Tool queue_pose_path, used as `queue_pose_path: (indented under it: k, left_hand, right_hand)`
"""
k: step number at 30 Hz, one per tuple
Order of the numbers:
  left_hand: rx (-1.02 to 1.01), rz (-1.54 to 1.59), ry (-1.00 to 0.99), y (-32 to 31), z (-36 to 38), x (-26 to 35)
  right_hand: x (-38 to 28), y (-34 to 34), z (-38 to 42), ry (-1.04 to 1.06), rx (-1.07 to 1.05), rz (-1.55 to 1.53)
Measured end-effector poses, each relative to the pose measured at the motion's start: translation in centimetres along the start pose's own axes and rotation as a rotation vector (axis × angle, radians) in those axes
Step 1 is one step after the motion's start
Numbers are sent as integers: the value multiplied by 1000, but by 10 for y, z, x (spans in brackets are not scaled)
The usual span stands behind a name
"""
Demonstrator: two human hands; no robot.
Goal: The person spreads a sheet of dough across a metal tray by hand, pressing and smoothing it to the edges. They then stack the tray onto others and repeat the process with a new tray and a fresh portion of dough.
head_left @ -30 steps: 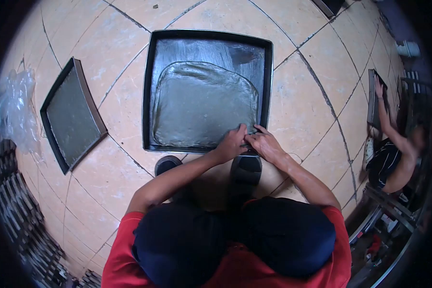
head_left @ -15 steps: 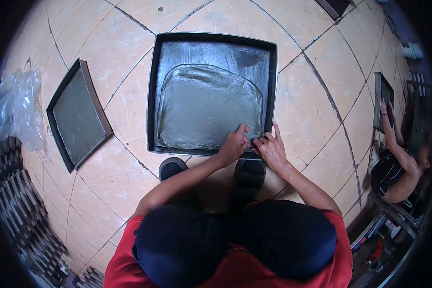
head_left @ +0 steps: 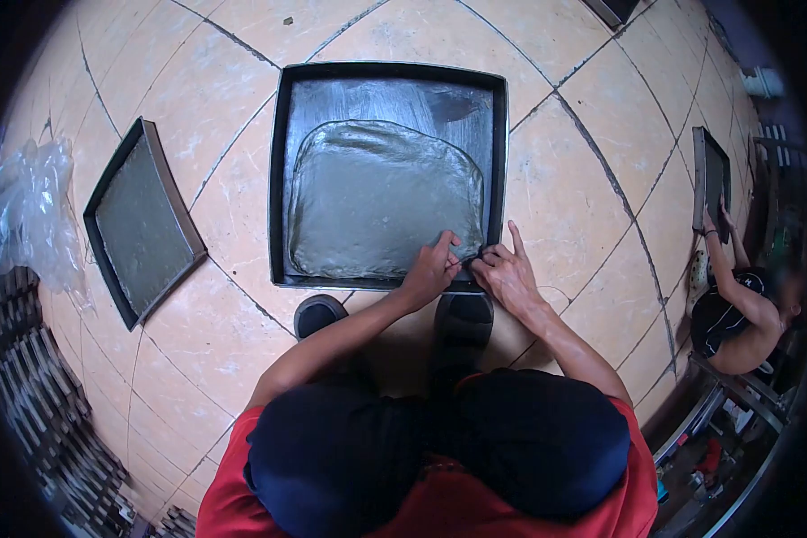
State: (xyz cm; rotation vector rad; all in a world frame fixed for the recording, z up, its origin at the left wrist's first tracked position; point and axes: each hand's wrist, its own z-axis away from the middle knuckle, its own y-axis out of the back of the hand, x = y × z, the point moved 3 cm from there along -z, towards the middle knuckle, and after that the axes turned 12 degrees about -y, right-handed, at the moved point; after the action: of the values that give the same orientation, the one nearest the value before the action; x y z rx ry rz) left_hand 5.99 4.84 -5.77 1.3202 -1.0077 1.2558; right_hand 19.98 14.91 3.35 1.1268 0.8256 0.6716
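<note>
A flat, shiny grey-green sheet of dough-like material point(head_left: 381, 197) lies in a square dark metal tray point(head_left: 386, 70), covering its nearer part. At the sheet's near right corner, my left hand point(head_left: 432, 269) has its fingers bent together in a pinch. Just beside it, my right hand point(head_left: 507, 273) is at the tray's corner, with one finger pointing up and the others curled. Anything between the fingers of either hand is too small to make out.
Another filled tray point(head_left: 143, 220) rests on the tiled floor at left, near clear plastic sheeting point(head_left: 40, 211) and stacked dark slats point(head_left: 49, 403). A person point(head_left: 735, 296) at right reaches to a tray point(head_left: 713, 179). My shoes point(head_left: 318, 314) are just below the middle tray.
The whole view has shifted slightly, with the trays now a little further left. My hands remain at the same tray corner with nearly the same finger poses.
</note>
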Motion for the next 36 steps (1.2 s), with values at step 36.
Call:
queue_pose_path:
  k: [36]
  left_hand:
    - [-598,-524,-81,26,30,51]
  right_hand:
    - [8,-18,12,397,-370,123]
